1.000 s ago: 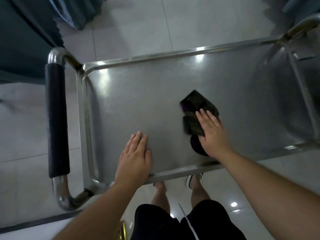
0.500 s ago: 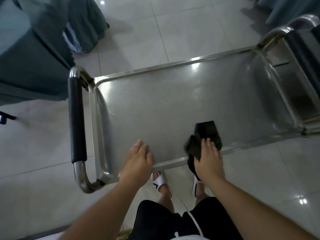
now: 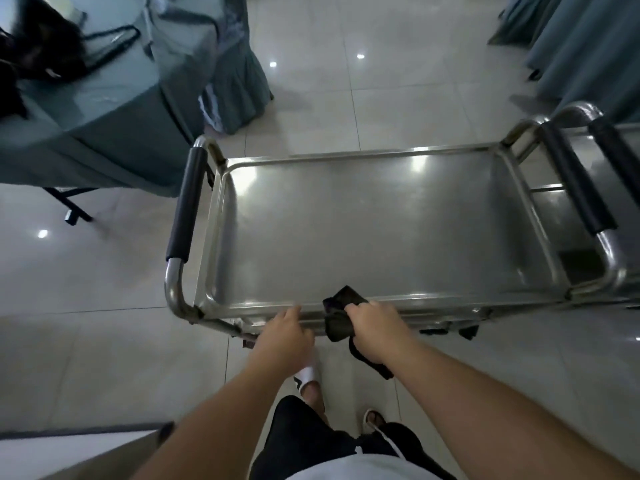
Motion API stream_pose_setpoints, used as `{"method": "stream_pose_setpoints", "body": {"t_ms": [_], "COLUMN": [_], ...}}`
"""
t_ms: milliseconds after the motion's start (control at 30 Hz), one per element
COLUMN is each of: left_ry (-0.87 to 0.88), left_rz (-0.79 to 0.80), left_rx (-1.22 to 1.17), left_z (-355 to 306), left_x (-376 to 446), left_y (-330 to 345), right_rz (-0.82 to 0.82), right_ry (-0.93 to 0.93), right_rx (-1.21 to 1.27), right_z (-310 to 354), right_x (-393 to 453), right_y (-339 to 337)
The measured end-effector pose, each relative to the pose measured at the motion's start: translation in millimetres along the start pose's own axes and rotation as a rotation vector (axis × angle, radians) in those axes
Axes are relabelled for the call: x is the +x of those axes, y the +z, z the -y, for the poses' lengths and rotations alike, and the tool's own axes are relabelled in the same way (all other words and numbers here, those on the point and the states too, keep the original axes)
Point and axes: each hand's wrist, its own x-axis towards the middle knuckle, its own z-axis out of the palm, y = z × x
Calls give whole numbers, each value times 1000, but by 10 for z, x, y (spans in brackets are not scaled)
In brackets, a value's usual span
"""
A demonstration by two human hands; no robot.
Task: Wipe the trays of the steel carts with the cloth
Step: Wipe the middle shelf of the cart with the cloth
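The steel cart's top tray (image 3: 381,230) fills the middle of the view, bare and shiny, with black padded handles at its left end (image 3: 181,206) and right end (image 3: 576,183). My right hand (image 3: 375,329) grips a dark cloth (image 3: 341,315) over the tray's near rim; part of the cloth hangs below my wrist. My left hand (image 3: 285,336) rests at the near rim just left of the cloth, fingers curled over the edge.
A second steel cart (image 3: 620,168) butts against the right end. A table with a teal cloth (image 3: 104,109) and a black bag stands at the far left. Covered chairs (image 3: 581,46) are at the far right. Glossy tiled floor surrounds the cart.
Both hands slid back from the tray's surface to its near rim. The right hand went from flat on the cloth to gripping it. The view pulled back and shows the whole cart.
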Motion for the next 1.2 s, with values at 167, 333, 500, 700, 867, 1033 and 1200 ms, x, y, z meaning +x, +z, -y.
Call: {"method": "stream_pose_setpoints", "body": {"t_ms": [167,333,500,700,867,1033,1200], "left_ry": [17,19,-6,-42,-50,-34,-56], "left_rz": [61,56,26,48,85,128,148], "left_rx": [105,173,152,112,164,216,213], "left_z": [-218,-236,-6,539,1159,1787,2146], "left_x": [-500,-823,-996,-1130,-1148,-1168,-1047], "left_y": [486,747,844,826,761,723,713], "right_rz": [54,53,71,87,86,80,108], "right_ry": [37,39,45,73,117,236,232], "right_rx": [13,14,20,40,93,247,308], "right_z": [-217,-344,-256,131,626,1173,1539], "right_x": [-526,-936,-1084,-1049,-894,-731,-534], "right_y": [-5,79,237,476,665,960,1225]}}
